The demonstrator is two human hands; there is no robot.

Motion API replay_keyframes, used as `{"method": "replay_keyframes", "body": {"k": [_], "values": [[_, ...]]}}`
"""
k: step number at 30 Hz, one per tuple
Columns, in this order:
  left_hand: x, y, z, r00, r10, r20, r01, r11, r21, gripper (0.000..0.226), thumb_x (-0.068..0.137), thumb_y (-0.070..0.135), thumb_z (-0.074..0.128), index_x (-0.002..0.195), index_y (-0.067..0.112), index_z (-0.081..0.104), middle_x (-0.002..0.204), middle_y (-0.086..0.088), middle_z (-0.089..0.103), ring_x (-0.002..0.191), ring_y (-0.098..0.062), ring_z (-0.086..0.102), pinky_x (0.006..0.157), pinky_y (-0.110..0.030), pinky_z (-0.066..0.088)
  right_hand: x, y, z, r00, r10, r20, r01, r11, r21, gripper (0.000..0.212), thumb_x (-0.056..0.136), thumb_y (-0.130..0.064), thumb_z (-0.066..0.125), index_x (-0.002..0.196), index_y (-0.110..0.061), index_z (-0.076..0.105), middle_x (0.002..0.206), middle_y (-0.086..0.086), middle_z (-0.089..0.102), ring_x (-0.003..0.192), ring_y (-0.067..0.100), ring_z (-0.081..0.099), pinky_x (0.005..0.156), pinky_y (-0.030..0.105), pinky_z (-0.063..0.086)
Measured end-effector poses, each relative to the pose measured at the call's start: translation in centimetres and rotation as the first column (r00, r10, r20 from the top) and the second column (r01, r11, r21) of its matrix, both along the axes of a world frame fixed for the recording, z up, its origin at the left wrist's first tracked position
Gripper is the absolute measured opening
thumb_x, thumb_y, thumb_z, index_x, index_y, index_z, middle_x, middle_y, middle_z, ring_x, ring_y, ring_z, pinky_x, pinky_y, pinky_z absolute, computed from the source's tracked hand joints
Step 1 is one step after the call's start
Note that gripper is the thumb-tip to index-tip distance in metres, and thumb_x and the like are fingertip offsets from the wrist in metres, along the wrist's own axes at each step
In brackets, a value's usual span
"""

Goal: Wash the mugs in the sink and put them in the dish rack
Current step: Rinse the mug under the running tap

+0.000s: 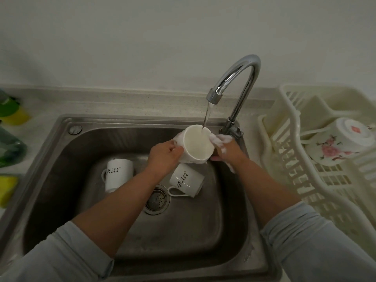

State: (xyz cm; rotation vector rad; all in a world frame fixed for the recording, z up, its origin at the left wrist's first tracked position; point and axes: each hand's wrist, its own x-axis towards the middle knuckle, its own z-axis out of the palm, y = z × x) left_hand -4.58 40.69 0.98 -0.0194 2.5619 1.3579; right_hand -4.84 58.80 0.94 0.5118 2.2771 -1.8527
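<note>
Setting: a pale plain wall behind a speckled countertop, with a steel sink [61, 159] set into it.
Faucet [240, 78]: curved chrome spout at the sink's back right; a thin water stream [207, 117] falls from it.
Held mug [196, 144]: white, raised above the basin and tipped with its mouth toward the camera; the stream lands just inside its far rim.
Left hand [164, 154]: fingers curled against the mug's left wall, gripping it.
Right hand [225, 147]: soapy, wrapped round the mug's right side and underside, suds at the rim.
Left lying mug [119, 174]: on its side on the basin floor, partly behind the left forearm.
Right lying mug [186, 183]: on its side directly below the held mug, handle beside the drain [156, 199].
Dish rack [289, 151]: cream plastic, on the counter right of the sink, near the right hand.
Flowered cup [341, 145]: upturned in the rack.
Counter left: a yellow sponge [7, 190] and a green bottle [10, 147].
</note>
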Motion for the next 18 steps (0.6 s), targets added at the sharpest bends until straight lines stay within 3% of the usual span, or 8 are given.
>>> {"method": "replay_keyframes", "body": {"k": [2,6,10,13,15,18], "values": [[0.0,-0.4,-0.1,0.992,-0.083,-0.099,0.07,0.989,-0.129,0.052,0.081,0.041,0.039,0.089,-0.001,0.069,0.126,-0.008,0.06,0.099,-0.022,0.058,0.074,-0.025,0.039,0.0,-0.6,-0.4,0.994,0.101,0.046,-0.096,0.991,-0.092,0.017,0.098,-0.021,0.046,0.108,-0.012,0.057,0.094,0.003,0.06,0.09,0.017,0.059,0.073,0.039,0.057],[-0.4,-1.6,-0.5,0.972,-0.119,-0.204,0.071,0.971,-0.227,0.057,0.079,0.044,0.039,0.081,-0.003,0.07,0.147,-0.004,0.04,0.119,-0.021,0.051,0.081,-0.02,0.035,-0.6,-1.4,-0.6,0.994,0.094,0.058,-0.08,0.977,-0.199,0.02,0.097,-0.012,0.045,0.113,-0.006,0.056,0.11,0.016,0.058,0.102,0.026,0.058,0.067,0.035,0.058],[0.2,-2.3,-0.6,0.924,-0.172,-0.341,0.072,0.955,-0.287,0.042,0.091,0.039,0.048,0.063,0.01,0.058,0.154,0.001,0.027,0.105,-0.011,0.053,0.075,-0.019,0.031,-1.0,-2.2,-0.2,0.992,0.123,0.036,-0.107,0.949,-0.297,0.014,0.095,-0.007,0.048,0.104,-0.013,0.057,0.111,0.014,0.06,0.102,0.028,0.061,0.071,0.036,0.059],[0.3,-2.5,-0.7,0.896,-0.158,-0.416,0.045,0.962,-0.269,0.032,0.092,0.029,0.055,0.063,0.015,0.054,0.154,0.001,0.026,0.097,-0.01,0.054,0.072,-0.019,0.03,-1.4,-2.6,-0.1,0.993,0.112,0.047,-0.091,0.941,-0.325,0.026,0.094,-0.001,0.046,0.119,-0.007,0.052,0.116,0.015,0.054,0.092,0.025,0.06,0.071,0.032,0.058],[0.0,-2.6,-0.8,0.879,-0.161,-0.448,0.045,0.965,-0.259,0.037,0.09,0.036,0.053,0.063,0.012,0.059,0.153,-0.001,0.028,0.099,-0.014,0.056,0.073,-0.02,0.031,-1.6,-2.7,0.3,0.993,0.102,0.061,-0.074,0.933,-0.352,0.026,0.097,-0.002,0.04,0.122,-0.005,0.049,0.114,0.014,0.052,0.085,0.021,0.059,0.065,0.026,0.057],[-0.4,-2.5,-1.0,0.879,-0.164,-0.448,0.051,0.966,-0.254,0.049,0.084,0.05,0.042,0.065,0.01,0.063,0.152,0.0,0.03,0.099,-0.007,0.051,0.074,-0.019,0.031,-1.8,-2.4,0.2,0.991,0.125,0.038,-0.103,0.929,-0.355,0.013,0.097,-0.01,0.044,0.104,-0.015,0.055,0.103,0.009,0.06,0.092,0.025,0.061,0.067,0.033,0.058]]}}
